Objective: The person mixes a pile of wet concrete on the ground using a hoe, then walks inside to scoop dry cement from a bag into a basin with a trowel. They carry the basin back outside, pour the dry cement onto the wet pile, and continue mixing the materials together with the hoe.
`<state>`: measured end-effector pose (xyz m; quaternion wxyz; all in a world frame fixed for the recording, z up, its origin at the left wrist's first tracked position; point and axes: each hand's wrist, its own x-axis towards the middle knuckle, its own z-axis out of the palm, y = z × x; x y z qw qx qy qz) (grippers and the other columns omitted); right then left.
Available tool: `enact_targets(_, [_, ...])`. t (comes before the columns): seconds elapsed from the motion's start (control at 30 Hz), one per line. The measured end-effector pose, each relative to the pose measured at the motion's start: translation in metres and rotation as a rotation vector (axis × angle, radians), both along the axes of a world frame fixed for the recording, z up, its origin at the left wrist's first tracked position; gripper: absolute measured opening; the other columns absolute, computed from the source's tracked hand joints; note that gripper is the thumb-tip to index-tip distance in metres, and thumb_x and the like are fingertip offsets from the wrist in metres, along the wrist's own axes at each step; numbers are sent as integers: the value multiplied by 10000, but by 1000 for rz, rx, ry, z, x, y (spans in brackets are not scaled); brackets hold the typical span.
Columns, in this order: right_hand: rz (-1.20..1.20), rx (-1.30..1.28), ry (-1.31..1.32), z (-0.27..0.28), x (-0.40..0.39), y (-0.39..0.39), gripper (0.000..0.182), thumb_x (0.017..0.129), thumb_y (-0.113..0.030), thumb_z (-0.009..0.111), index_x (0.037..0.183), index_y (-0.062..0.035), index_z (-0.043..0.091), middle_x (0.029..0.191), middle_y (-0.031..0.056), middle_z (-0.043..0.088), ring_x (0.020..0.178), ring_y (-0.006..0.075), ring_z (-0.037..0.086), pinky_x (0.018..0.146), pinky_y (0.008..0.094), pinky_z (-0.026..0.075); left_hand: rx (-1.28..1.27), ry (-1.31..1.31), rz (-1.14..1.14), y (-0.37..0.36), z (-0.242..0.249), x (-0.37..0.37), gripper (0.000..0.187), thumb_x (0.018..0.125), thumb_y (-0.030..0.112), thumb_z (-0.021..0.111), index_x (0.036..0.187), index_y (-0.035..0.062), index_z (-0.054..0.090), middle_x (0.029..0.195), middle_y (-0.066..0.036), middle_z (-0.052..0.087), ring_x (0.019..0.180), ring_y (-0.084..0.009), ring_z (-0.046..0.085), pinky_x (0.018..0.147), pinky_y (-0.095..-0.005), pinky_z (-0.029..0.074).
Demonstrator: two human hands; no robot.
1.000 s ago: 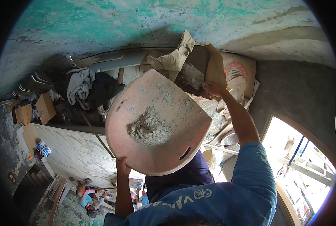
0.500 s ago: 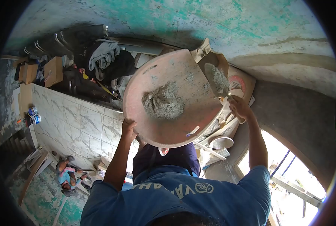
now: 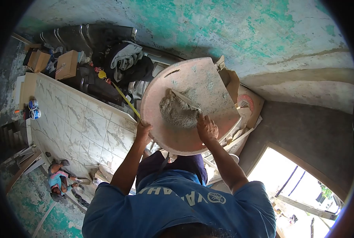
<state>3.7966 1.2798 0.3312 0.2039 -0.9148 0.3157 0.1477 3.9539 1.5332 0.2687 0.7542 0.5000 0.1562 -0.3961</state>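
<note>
A wide, dusty pinkish mortar board, rounded with one straight side, is held up in front of my body. My left hand is closed on its near left rim. On the board sits a heap of wet grey mortar, with thin smears around it. My right hand is wrapped around the handle of a trowel, hidden mostly by the fingers. The trowel blade is tilted on edge at the mortar, its tip pointing up and left.
A yellow tape measure strip runs toward the board's left rim. Clothes and cardboard boxes lie on dark metal seats. Marbled floor tiles stretch left. Another person is low on the floor; a bright doorway opens right.
My right hand has brought the trowel from beyond the board's right edge leftward onto the mortar heap. My left hand keeps its hold on the rim.
</note>
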Motion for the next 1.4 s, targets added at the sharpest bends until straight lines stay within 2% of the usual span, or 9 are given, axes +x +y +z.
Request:
enact_targets(0.37, [-65, 21, 27, 98, 10, -11, 453, 823, -287, 609, 1239, -167, 472, 1003, 189, 637, 914, 391, 625, 804, 495, 496, -77, 60, 148, 61, 42, -13, 495, 669, -77, 541, 1150, 34, 501, 984, -70, 578, 894, -226, 605, 798, -392, 523])
enact_targets(0.5, [111, 151, -315, 122, 8, -30, 443, 811, -253, 618, 1169, -13, 517, 997, 248, 624, 902, 447, 597, 777, 471, 486, -70, 60, 299, 117, 39, -22, 520, 700, -83, 530, 1213, -16, 470, 1065, -123, 591, 965, -266, 617, 846, -430, 533])
enact_targets(0.57, [304, 92, -412, 132, 18, -32, 375, 816, -231, 620, 1087, 9, 523, 806, 189, 629, 681, 345, 620, 626, 407, 492, -170, 52, 385, 145, 66, -28, 490, 726, -79, 525, 1213, -54, 467, 1097, -162, 600, 980, -282, 626, 861, -457, 539])
enact_targets(0.63, [5, 444, -273, 179, 50, 8, 323, 829, -231, 617, 1026, 6, 521, 642, 100, 570, 518, 195, 545, 488, 333, 436, -167, 35, 493, 177, 85, -36, 486, 729, -78, 530, 1211, -51, 476, 1098, -161, 603, 973, -284, 628, 856, -451, 542])
enact_targets(0.73, [392, 408, -353, 168, 79, 17, 318, 858, -212, 617, 1053, 7, 495, 639, 32, 522, 519, 103, 478, 455, 272, 404, -183, -8, 719, 237, 89, -58, 486, 727, -81, 551, 1208, -42, 499, 1098, -160, 614, 952, -280, 633, 857, -435, 537])
enact_targets(1.07, [748, 560, -279, 193, 184, 333, 227, 855, -171, 635, 964, -40, 484, 754, 51, 509, 538, 124, 512, 469, 263, 441, -98, -23, 1264, 503, 102, -186, 507, 737, -72, 560, 1236, -46, 471, 1129, -166, 592, 991, -284, 612, 893, -467, 501])
enact_targets(1.17, [676, 686, -133, 200, 204, 457, 224, 857, -150, 643, 981, -51, 485, 745, 38, 511, 524, 104, 518, 469, 252, 431, 275, -93, 1196, 575, 125, -239, 432, 792, -33, 561, 1220, -22, 509, 1139, -160, 608, 1003, -270, 621, 890, -428, 513])
enact_targets(1.27, [1047, 697, -122, 176, 236, 531, 214, 855, -128, 642, 987, -60, 488, 728, 20, 509, 523, 90, 509, 467, 249, 428, -69, -245, 1599, 609, 111, -294, 417, 795, -37, 558, 1210, -3, 530, 1134, -149, 619, 1008, -255, 621, 887, -409, 517])
enact_targets(1.4, [1202, 757, 139, 208, 212, 680, 191, 852, -125, 634, 960, -62, 490, 681, -1, 491, 530, 82, 491, 483, 240, 413, -33, -256, 1882, 619, 129, -370, 423, 791, -38, 563, 1210, 7, 534, 1139, -143, 619, 1015, -256, 622, 887, -402, 519])
